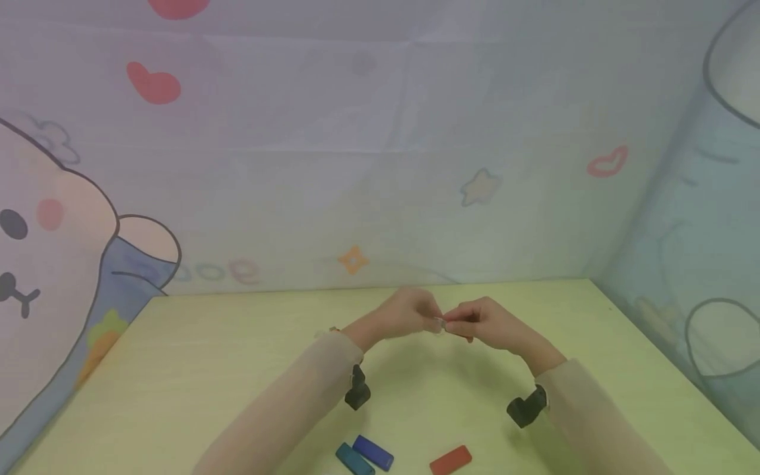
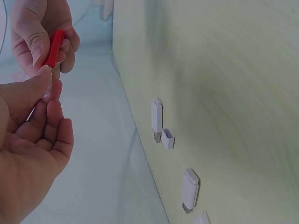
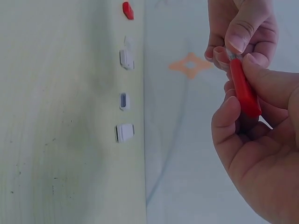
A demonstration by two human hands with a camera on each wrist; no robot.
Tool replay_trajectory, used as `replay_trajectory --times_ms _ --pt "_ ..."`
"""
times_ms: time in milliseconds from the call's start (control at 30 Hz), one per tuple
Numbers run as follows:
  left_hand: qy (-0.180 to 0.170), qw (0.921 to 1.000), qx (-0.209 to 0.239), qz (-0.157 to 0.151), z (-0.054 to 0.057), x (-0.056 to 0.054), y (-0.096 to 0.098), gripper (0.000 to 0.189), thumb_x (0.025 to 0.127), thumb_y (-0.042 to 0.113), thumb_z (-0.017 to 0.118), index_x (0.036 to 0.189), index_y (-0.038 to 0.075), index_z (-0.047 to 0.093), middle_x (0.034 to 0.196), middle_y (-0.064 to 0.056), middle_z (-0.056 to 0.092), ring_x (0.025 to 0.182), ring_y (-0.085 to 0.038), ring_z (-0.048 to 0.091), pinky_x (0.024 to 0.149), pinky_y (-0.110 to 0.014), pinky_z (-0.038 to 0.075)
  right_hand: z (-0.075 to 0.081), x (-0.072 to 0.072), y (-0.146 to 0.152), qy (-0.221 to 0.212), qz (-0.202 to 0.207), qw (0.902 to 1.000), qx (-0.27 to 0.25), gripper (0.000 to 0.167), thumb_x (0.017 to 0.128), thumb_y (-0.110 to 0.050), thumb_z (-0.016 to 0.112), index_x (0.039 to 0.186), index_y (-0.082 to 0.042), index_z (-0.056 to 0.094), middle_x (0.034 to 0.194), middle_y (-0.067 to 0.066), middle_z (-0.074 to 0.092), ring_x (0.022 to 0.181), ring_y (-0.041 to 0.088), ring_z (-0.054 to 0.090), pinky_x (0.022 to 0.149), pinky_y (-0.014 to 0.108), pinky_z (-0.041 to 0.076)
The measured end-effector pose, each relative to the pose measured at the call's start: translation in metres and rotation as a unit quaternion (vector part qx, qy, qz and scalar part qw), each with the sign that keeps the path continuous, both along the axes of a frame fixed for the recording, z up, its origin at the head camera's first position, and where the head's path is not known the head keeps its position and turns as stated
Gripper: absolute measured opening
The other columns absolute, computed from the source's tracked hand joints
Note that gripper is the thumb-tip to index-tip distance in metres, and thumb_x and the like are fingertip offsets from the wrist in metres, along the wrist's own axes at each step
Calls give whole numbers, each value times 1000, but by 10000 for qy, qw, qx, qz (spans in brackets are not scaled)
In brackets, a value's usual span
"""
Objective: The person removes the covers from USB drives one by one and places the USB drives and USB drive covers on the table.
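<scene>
Above the far part of the table, my two hands meet at a red USB stick (image 3: 245, 91). My right hand (image 1: 489, 323) grips its red body between thumb and fingers. With thumb and fingertips, my left hand (image 1: 406, 313) pinches a small clear cap (image 1: 440, 324) at the stick's metal plug end. The left fingers hide much of that end. In the left wrist view, below the hands on the table, lie a white USB stick (image 2: 157, 115) with its plug bare, a white cap (image 2: 168, 139) beside it, and a second white stick (image 2: 190, 188), plug also showing.
Near the table's front lie a teal stick (image 1: 355, 459), a blue stick (image 1: 373, 452) and a red stick (image 1: 451, 460). A small red piece (image 3: 127, 10) lies near the table edge in the right wrist view. A printed cloth (image 1: 380, 165) hangs behind the table.
</scene>
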State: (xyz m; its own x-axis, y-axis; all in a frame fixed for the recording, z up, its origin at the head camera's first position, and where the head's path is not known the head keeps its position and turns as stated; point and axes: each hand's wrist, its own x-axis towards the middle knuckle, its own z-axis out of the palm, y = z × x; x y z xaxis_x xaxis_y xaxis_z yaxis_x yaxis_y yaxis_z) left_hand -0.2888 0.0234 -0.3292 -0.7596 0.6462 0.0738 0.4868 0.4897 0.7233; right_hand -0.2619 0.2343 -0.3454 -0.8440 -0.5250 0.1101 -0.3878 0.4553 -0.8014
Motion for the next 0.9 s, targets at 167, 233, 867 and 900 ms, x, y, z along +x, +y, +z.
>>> replay_trajectory --times_ms 167,233,867,900 --pt "-114 9999 85 40 0 -3 2 8 85 10 72 92 6 70 87 0 67 79 -17 62 67 -26 50 -1 -4 2 -29 -71 10000 0 25 94 -15 62 111 2 70 73 3 55 62 14 45 54 25 36" --pt "-149 9998 105 54 0 -5 2 9 85 10 71 93 5 69 89 -2 68 80 -17 63 67 -26 51 -1 -6 4 -37 -96 9999 12 26 94 -16 62 111 3 69 75 3 57 63 14 47 56 25 37" --pt "122 9985 228 481 -10 -30 17 19 85 8 70 102 -1 67 100 -9 70 95 -22 64 83 -30 51 -11 -26 31 -155 -1241 9920 172 41 94 -28 64 121 2 64 82 2 64 78 26 57 79 45 50" --pt "116 9984 256 498 -11 -32 18 19 86 8 69 103 -1 67 100 -10 70 95 -22 64 83 -31 51 -12 -27 32 -175 -1293 9913 154 41 93 -29 64 121 1 64 83 5 65 79 27 57 78 44 50"
